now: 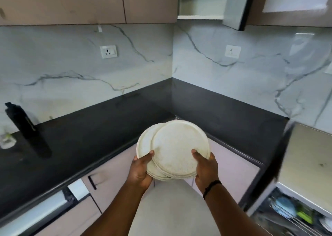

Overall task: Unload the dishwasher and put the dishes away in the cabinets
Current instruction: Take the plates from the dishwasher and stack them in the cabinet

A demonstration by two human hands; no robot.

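Head cam view: both hands are wrapped around a small stack of round cream-white speckled plates (172,149), held out in front of the chest, over the inner corner of the black L-shaped stone countertop (89,127). The left hand (141,169) grips the stack's lower left edge, thumb (149,154) lying on top of the rim and the rest of the fingers tucked underneath, out of sight. The right hand (205,169) does the same on the lower right edge, thumb on top, fingers under. The top plate sits slid a bit to the right of the one below, so the stack is uneven. The open dishwasher rack (294,216) with more dishes is at bottom right. Up top, a wall cabinet with its grey door swung open (235,7) sits above the corner. A tall black bottle (27,127) stands on the counter at left.
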